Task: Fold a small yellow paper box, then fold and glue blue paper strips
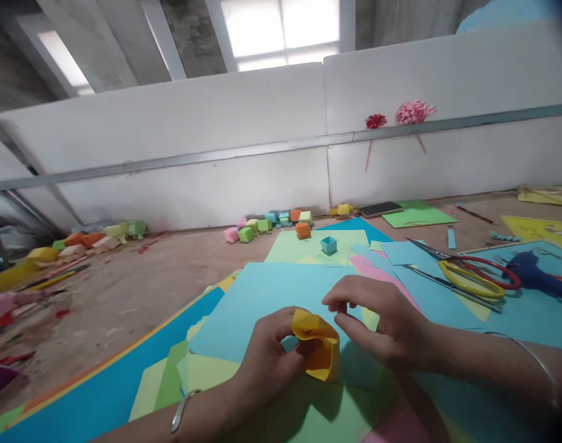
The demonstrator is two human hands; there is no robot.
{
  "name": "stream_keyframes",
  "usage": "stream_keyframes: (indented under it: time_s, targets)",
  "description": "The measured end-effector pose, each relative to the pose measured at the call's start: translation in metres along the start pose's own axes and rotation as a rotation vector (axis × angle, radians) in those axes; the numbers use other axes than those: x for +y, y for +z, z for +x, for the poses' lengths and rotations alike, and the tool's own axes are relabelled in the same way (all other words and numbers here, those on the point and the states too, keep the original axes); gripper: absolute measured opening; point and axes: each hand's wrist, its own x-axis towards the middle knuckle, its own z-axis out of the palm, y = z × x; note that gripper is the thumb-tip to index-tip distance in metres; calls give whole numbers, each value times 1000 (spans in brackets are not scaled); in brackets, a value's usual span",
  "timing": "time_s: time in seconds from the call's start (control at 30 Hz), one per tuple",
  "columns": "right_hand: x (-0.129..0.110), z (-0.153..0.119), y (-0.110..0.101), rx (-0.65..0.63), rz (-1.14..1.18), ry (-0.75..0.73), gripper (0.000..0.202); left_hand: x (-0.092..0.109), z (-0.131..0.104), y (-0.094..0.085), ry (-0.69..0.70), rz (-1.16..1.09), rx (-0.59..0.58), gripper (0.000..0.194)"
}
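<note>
A yellow folded-paper box, its hollow side facing right and toward me, is gripped by my left hand. The thumb of that hand reaches inside the box and the fingers are behind its upper flap. Just right of the box hovers my right hand, fingers curved and thumb apart from them, touching nothing. Beneath both hands lie stacked sheets, with a light blue paper sheet on top. Beyond them a small blue paper box sits near an orange paper cube.
Scissors with red and yellow handles lie at right beside a dark blue tool. Several small paper cubes line the white wall panel. More cubes stand at left. A dark phone-like slab rests at the back.
</note>
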Motion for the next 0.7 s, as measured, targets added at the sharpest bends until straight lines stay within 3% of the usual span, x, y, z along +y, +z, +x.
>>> stream_keyframes:
  time_s: [0.13,0.3,0.4,0.6,0.7]
  targets:
    - [10,-4,6,-82,100,49,14,-4,-1,1,-1,-7,24,12]
    - [18,-12,19,-128,10,5,13,-6,-3,3,5,29,12,16]
    - [19,-17,25,-64,-150,-83,16,-5,-4,3,55,124,40,12]
    - [12,-22,31,83,-438,-290,24,1,-2,0,315,278,139,10]
    - [9,-22,29,72,-433,-296,26,2,0,1,309,287,144,7]
